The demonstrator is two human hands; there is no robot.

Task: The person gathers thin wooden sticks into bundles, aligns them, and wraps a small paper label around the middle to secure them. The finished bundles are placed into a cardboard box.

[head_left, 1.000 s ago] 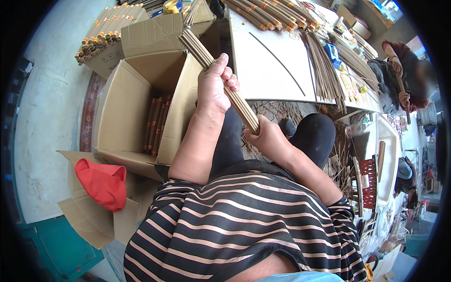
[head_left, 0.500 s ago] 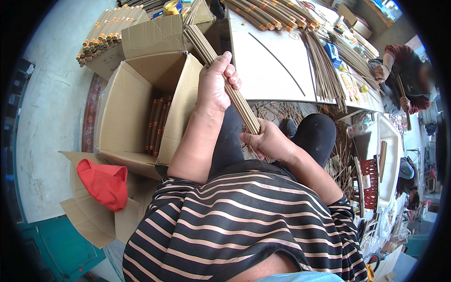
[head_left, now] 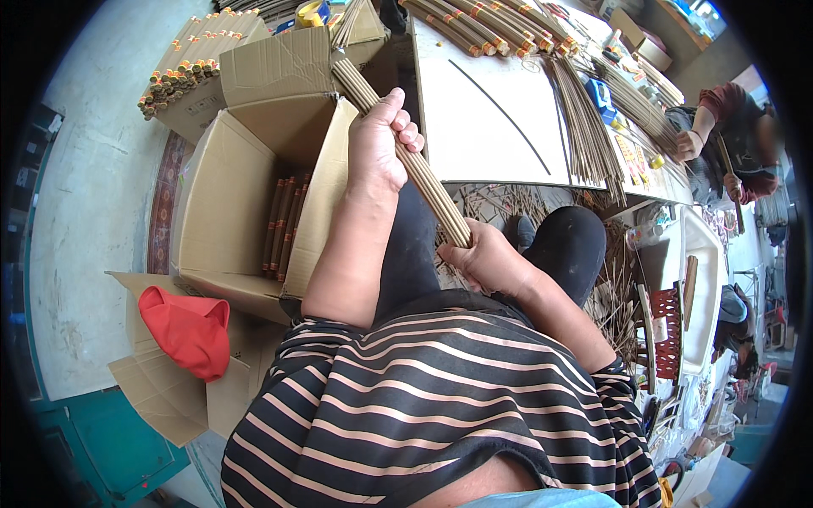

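Observation:
Slanting across my lap is a bundle of thin brown incense sticks (head_left: pixel 434 196), its far end up and to the left. My left hand (head_left: pixel 378 142) is closed around the upper part, thumb on top. Around the near end my right hand (head_left: pixel 491 261) is closed, with its fingers partly hidden under the bundle. The stick ends show as a tight cluster just above my right thumb. To the left of my left forearm stands an open cardboard box (head_left: pixel 229 152) with several dark wrapped bundles (head_left: pixel 286 224) inside.
A white table (head_left: pixel 483 127) ahead carries labelled bundles (head_left: pixel 487 25), loose sticks (head_left: pixel 584 127) and a blue tape dispenser (head_left: pixel 601 100). More bundles (head_left: pixel 199 51) are stacked at far left. A red cloth (head_left: pixel 186 330) lies on a box flap. At right sits a co-worker (head_left: pixel 728 127) holding a stick.
My left hand and the bundle's upper end have shifted slightly left and the bundle's far end sits a little lower. The co-worker's raised hand has moved slightly down.

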